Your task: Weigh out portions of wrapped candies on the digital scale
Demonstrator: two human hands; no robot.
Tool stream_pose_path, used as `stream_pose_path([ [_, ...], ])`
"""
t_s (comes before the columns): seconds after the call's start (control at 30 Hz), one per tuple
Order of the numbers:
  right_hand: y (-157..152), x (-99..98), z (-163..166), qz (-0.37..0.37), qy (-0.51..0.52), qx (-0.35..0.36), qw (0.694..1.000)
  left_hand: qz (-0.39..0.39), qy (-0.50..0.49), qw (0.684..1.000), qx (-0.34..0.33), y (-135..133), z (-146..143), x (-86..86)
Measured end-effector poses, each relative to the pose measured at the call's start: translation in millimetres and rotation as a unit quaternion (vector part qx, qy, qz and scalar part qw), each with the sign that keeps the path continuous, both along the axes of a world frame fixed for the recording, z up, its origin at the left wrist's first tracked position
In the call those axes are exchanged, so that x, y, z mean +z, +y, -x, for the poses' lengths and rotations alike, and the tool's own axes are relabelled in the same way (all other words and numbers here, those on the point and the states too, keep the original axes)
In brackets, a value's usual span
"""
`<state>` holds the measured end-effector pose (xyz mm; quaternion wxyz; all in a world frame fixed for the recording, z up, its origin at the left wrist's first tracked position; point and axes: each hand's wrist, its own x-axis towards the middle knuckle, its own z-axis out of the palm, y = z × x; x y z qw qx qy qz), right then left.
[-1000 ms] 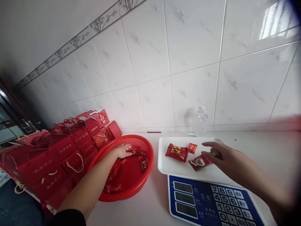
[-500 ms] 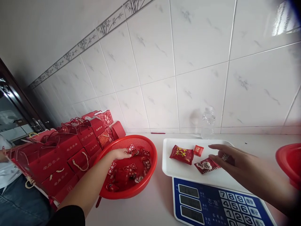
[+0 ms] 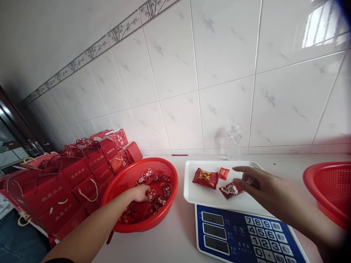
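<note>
My left hand [image 3: 141, 193] reaches into a red perforated plastic basket [image 3: 109, 186], its fingers closed at a small red wrapped packet [image 3: 151, 194] with white dots. Several more small red packets lie around it. Over a white tray [image 3: 189, 193] on a scale, my right hand [image 3: 257, 184] hovers with thumb and index finger apart. Another dark patterned packet [image 3: 251, 180] shows under that hand; whether it rests on the tray or against the fingers I cannot tell. Beside the thumb lies a red-and-white packet [image 3: 229, 190]. A larger red packet [image 3: 205, 178] and a small orange-red one [image 3: 223, 173] lie further left.
Stacked red gift boxes [image 3: 74, 171] with rope handles stand at the left. The scale's blue keypad panel [image 3: 238, 233] sits in front of the tray. A clear plastic bottle [image 3: 234, 142] stands by the tiled wall. Another red basket [image 3: 326, 182] is at the right edge.
My left hand has gone lower and nearer in the basket, and its fingers have closed at a packet. The view has turned slightly right. My right hand stays over the tray.
</note>
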<state>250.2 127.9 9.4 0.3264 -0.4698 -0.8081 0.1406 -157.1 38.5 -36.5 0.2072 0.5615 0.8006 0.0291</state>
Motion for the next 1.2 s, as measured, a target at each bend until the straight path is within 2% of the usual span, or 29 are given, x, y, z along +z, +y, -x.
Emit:
stream_pose_path([
  [0.1,-0.1,0.6,-3.6,-0.019,0.012,-0.007,1.000,-0.052,-0.006,0.999,-0.013,6.9,-10.1,-2.6],
  [0.17,-0.6,2.8,-7.5,-0.024,0.024,-0.010,0.999,-0.100,-0.013,0.995,-0.021,15.5,-14.1,3.2],
  [0.27,-1.7,8.2,-13.8,-0.016,0.043,-0.020,0.999,-0.185,-0.064,0.980,-0.024,31.3,-24.2,26.0],
  [0.33,-2.4,11.9,-17.3,-0.008,0.052,-0.028,0.998,-0.275,-0.191,0.942,0.014,39.2,-40.1,46.4],
  [0.43,-2.8,15.3,-20.9,-0.004,0.058,-0.033,0.998,-0.275,-0.291,0.916,0.004,42.7,-80.8,71.5],
  [0.53,-2.6,16.6,-23.0,-0.005,0.065,-0.033,0.997,-0.207,-0.318,0.924,-0.048,41.5,-130.0,79.9],
  [0.63,-3.0,17.8,-23.9,-0.001,0.073,-0.031,0.997,-0.131,-0.317,0.933,-0.107,43.3,-169.1,72.3],
  [0.7,-3.7,18.9,-23.9,0.002,0.073,-0.029,0.997,-0.110,-0.286,0.943,-0.126,47.8,-185.0,62.1],
  [0.8,-4.6,20.5,-23.8,0.002,0.072,-0.027,0.997,-0.173,-0.146,0.959,-0.168,57.2,-198.0,45.5],
  [0.9,-5.0,21.1,-24.7,0.003,0.079,-0.022,0.997,-0.246,-0.049,0.946,-0.206,66.5,-207.9,32.6],
  [1.07,-4.6,21.1,-27.7,0.001,0.093,-0.021,0.995,-0.131,-0.073,0.965,-0.214,84.5,-227.3,18.9],
  [1.2,-4.3,22.4,-29.5,-0.001,0.098,-0.021,0.995,-0.122,-0.050,0.943,-0.306,103.1,-237.3,13.5],
])
